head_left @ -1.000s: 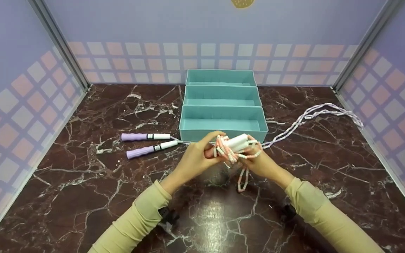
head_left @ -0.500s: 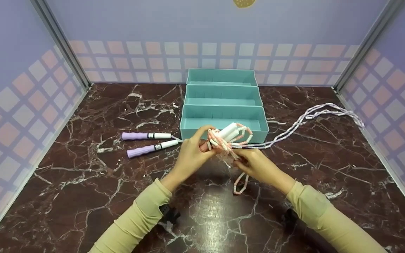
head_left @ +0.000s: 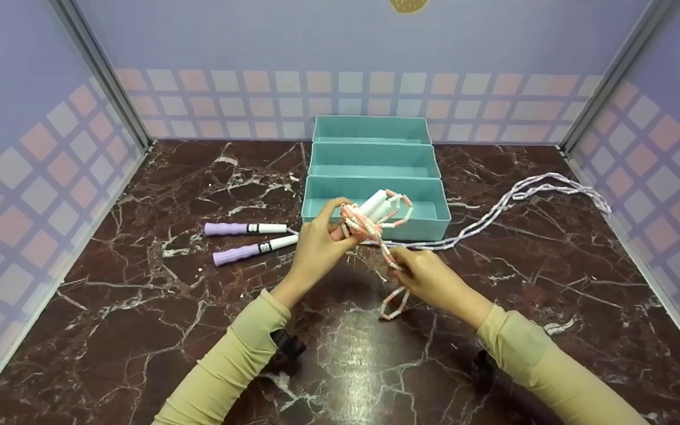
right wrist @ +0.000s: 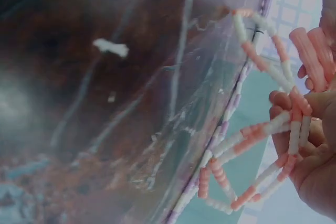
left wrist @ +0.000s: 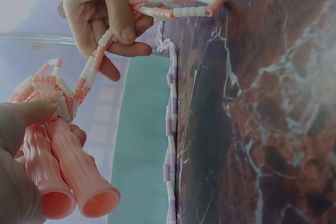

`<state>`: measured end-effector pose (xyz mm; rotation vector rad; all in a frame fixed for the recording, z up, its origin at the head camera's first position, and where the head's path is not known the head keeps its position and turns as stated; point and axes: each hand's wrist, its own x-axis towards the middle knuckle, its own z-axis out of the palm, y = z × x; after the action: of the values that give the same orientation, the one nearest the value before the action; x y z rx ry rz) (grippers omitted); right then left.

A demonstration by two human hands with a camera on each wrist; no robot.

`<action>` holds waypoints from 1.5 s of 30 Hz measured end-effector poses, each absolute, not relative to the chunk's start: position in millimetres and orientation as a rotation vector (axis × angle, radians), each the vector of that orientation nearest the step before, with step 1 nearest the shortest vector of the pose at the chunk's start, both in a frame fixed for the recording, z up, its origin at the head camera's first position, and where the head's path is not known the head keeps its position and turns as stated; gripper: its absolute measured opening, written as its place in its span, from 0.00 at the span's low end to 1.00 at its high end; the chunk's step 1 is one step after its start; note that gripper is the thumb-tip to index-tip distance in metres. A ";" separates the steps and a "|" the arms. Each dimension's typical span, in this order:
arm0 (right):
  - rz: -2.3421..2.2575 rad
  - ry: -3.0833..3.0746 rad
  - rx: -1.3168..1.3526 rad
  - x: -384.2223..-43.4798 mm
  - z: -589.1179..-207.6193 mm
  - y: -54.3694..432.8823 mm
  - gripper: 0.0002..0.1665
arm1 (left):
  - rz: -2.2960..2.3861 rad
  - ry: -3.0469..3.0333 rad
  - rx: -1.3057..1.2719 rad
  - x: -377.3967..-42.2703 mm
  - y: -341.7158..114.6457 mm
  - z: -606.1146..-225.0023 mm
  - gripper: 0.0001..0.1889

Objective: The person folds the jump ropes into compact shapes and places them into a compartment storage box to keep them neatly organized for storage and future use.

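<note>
A pink-and-white beaded jump rope (head_left: 374, 203) is held up in front of the nearest teal bin. My left hand (head_left: 318, 251) grips its two handles side by side, with the beaded cord wrapped round them. In the left wrist view the hollow ends of the pink handles (left wrist: 84, 174) point toward the camera. My right hand (head_left: 434, 277) pinches a doubled length of the cord, which runs taut from the wrapped bundle. A loose cord loop (head_left: 395, 305) hangs below the right hand. The fingers behind the bundle are partly hidden.
Three teal bins (head_left: 375, 230) stand in a row toward the back wall. A second jump rope has purple handles (head_left: 234, 254) lying left of the bins. Its purple-and-white cord (head_left: 493, 213) passes before the front bin and stretches right across the dark marble table (head_left: 198, 354).
Both handles have moved left and away from me in the left hand. My right hand has separated from the bundle, drawing a length of cord between the hands. The purple rope stays put.
</note>
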<state>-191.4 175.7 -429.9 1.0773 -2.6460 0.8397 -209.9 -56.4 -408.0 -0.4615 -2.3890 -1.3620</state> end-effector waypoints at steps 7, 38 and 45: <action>0.653 -2.676 1.084 -188.8 -423.3 173.0 0.05 | -1.248 -2.413 -0.394 -220.4 -59.4 -409.9 0.30; 0.185 -2.058 1.475 -196.1 -372.1 199.0 0.06 | -0.736 -2.670 -0.515 -224.6 -64.7 -404.8 0.30; 0.131 -2.030 1.441 -199.8 -362.6 201.1 0.04 | -0.681 -2.735 -0.672 -219.5 -63.1 -409.3 0.29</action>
<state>-199.8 201.1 -362.6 1.4412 -2.0297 0.1312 -219.5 -63.1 -409.3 -0.6719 -2.7348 -0.6813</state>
